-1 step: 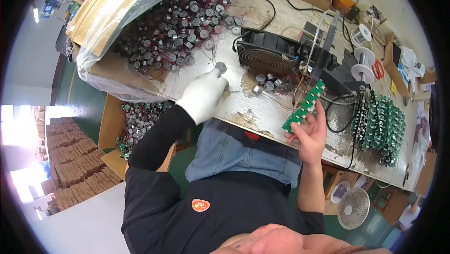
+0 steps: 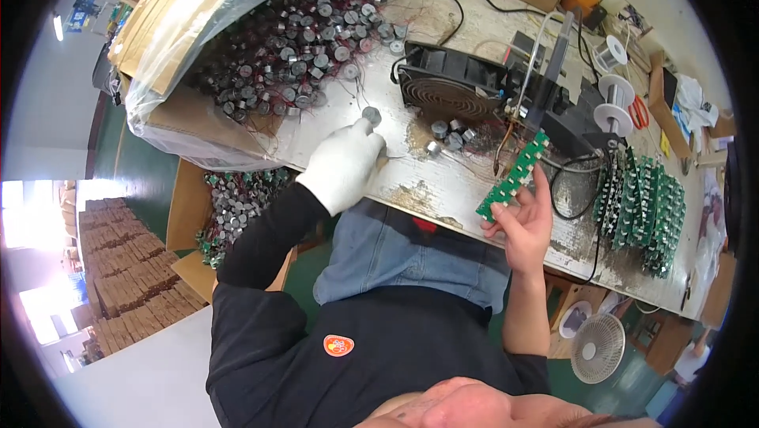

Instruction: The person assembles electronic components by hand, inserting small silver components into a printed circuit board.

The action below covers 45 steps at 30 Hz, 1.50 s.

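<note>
My left hand (image 2: 341, 163), in a white glove, is closed at the near edge of the workbench. Its fingertips pinch a small round silver component (image 2: 371, 116) with thin wires. A strip of green circuit board (image 2: 514, 179) with small pale parts along it is tilted up in my bare right hand (image 2: 525, 226), gripped between thumb and fingers. The strip's upper end is close to a soldering iron tip (image 2: 497, 161) on a bench stand. Between my hands lie several loose silver components (image 2: 453, 139), in front of a black square fan (image 2: 451, 84).
A large heap of wired silver components (image 2: 316, 52) spills from a plastic-lined carton (image 2: 190, 124) at the far left. Below it stands another open box (image 2: 187, 207) of parts. Green board strips (image 2: 640, 211) are stacked at right, near a solder wire spool (image 2: 614, 104). Black cables cross the bench.
</note>
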### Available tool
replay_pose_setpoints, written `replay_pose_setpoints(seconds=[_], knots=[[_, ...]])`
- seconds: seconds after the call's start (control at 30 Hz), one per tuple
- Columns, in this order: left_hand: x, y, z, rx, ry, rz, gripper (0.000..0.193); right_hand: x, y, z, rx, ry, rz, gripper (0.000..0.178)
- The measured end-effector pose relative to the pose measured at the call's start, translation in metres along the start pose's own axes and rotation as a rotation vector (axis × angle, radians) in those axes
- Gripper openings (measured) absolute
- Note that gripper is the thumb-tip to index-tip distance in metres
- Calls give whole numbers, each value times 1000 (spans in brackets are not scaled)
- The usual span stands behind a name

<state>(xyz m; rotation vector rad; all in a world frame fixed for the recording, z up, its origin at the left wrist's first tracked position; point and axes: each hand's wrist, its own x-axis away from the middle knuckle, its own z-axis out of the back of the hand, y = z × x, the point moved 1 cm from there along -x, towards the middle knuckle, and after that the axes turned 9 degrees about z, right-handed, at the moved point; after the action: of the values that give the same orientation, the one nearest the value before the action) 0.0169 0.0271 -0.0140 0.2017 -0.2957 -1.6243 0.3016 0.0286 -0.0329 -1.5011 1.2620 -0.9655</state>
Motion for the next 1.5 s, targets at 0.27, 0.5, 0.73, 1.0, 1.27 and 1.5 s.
replay_pose_setpoints(seconds=[0.27,0.5,0.73,1.0,1.27,1.5], knots=[[10,4,-1,224,48,-2,21,-1,0,2,-9,-1,1,81],[4,4,-1,393,111,16,29,1,1,0,-25,11,13,80],[-6,2,-1,174,67,-56,20,0,2,0,-11,6,9,80],[-14,8,-3,2,13,-53,20,0,1,1,-10,7,13,80],[-4,-18,-15,311,472,-79,18,1,3,3,-31,1,10,79],[0,-21,-4,953,485,301,48,0,1,1,-28,12,-11,79]])
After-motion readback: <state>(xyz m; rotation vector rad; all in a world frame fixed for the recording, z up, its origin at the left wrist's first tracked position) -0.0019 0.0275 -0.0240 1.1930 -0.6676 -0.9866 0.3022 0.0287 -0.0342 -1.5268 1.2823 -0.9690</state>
